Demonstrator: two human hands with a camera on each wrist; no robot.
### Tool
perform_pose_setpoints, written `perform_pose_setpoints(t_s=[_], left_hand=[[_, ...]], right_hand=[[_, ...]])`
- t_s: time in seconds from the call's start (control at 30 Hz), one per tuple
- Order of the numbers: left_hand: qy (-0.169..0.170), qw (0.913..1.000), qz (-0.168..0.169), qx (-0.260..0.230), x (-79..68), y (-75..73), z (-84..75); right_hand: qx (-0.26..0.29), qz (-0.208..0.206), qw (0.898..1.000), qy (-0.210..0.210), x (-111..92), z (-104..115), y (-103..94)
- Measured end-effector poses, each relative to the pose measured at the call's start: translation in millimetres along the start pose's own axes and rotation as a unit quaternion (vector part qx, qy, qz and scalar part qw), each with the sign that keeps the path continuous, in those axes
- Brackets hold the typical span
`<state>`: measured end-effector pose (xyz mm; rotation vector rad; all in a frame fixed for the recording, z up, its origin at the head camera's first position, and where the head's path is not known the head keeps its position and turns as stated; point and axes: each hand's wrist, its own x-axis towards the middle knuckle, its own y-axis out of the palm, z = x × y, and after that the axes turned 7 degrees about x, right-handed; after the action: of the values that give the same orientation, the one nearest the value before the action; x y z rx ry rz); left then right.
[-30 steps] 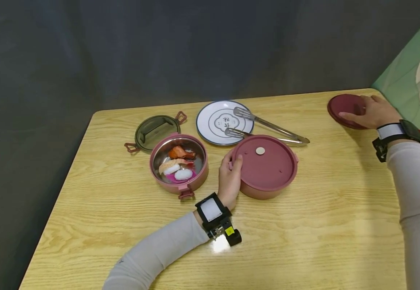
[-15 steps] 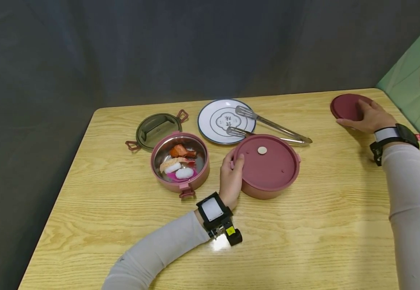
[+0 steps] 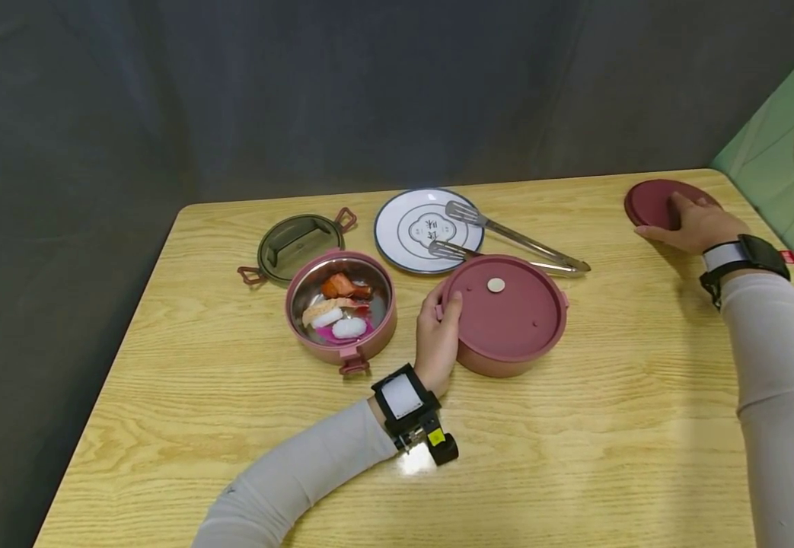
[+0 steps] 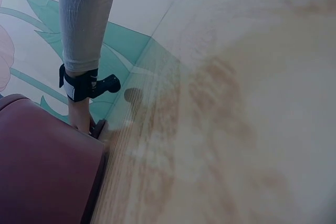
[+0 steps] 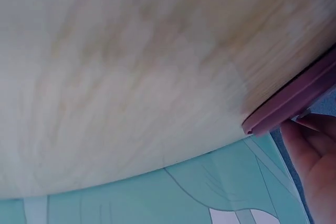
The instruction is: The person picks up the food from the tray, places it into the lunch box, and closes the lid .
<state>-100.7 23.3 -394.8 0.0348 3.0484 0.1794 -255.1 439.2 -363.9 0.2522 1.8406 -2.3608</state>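
My left hand (image 3: 435, 342) grips the side of a round pink lunch box (image 3: 506, 320), thumb over the edge of its lid; its other fingers are partly hidden. A white button sits on that lid. At the far right corner, my right hand (image 3: 698, 224) holds a dark red round lid (image 3: 653, 199), thumb near its front edge and fingers on top. In the right wrist view the lid (image 5: 294, 98) lies close over the table, with the fingertips against it. Left of my left hand, an uncovered pink lunch box (image 3: 377, 335) holds a toy drumstick (image 3: 342, 285) and toy sushi (image 3: 331, 308).
A white plate with a blue rim (image 3: 397, 251) stands at the back. Metal tongs (image 3: 530, 245) lie across it, partly behind the lidded box. A dark see-through lid (image 3: 294, 259) with red clips rests behind the uncovered box. A green patterned panel (image 3: 790, 152) borders the right side.
My right hand has shifted slightly left and toward me on the lid, its thumb now at the front edge. The left hand and both boxes hold their places, apart from a small view shift.
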Motion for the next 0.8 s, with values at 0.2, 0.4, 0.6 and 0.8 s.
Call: perform_pose_setpoints(t_s=[0.2,0.4,0.6,0.8], left_hand=[[0.012,0.9999,-0.002,-0.002,-0.8,-0.3,2.2],[0.017,0.9999,0.001,0.0,-0.4,-0.8,3.5],[0.019,0.9998,0.003,0.001,-0.9,-0.7,3.3],[0.019,0.9998,0.002,0.005,-2.2,-1.1,1.6]], right_hand=[[-0.046,-0.019,0.999,-0.003,-3.8,6.7,-2.5],[-0.07,-0.045,0.996,-0.041,-6.2,14.7,-8.4],[-0.09,-0.06,0.991,-0.077,-7.7,23.7,-14.0],[-0.1,-0.122,0.98,-0.12,-9.1,26.7,-15.8]])
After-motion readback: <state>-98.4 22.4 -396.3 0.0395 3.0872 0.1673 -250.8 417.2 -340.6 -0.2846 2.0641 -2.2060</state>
